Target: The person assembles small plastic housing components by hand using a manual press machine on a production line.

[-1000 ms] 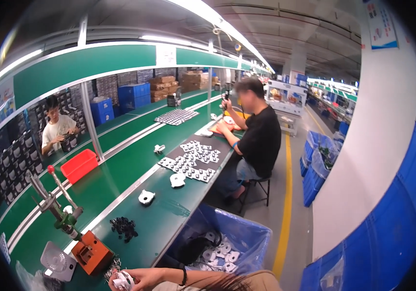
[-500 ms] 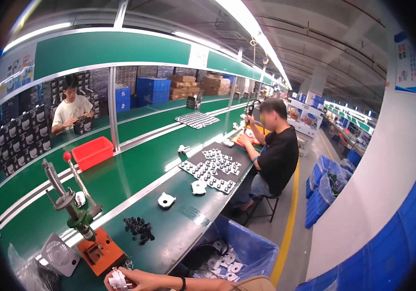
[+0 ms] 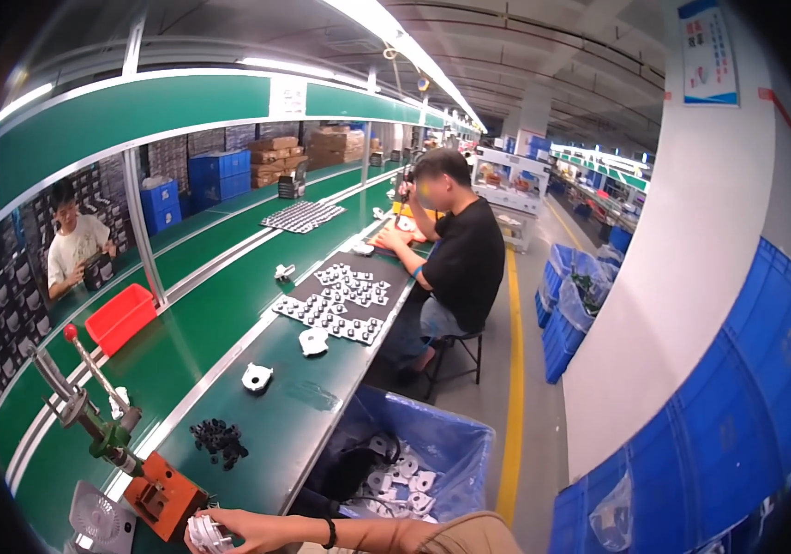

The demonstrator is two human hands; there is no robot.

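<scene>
My right hand (image 3: 250,530) reaches in low at the bottom edge, with a black band on its wrist. Its fingers are closed round a white plastic part (image 3: 205,534), round and ribbed, just in front of the orange base of a hand press (image 3: 163,497). The press has a green body and a lever with a red knob. A heap of small black parts (image 3: 218,441) lies on the bench beyond my hand. My left hand does not show in the picture.
Left of the press stands a small white fan (image 3: 100,517). White housings (image 3: 257,377) lie along the green bench. A blue bin (image 3: 458,452) of white parts stands right of it. A co-worker (image 3: 460,249) sits farther along; another person (image 3: 77,242) stands across the line, beyond a red bin (image 3: 121,319).
The view has turned right, so the bench and press shift left in the picture. My right hand still holds the white part near the press.
</scene>
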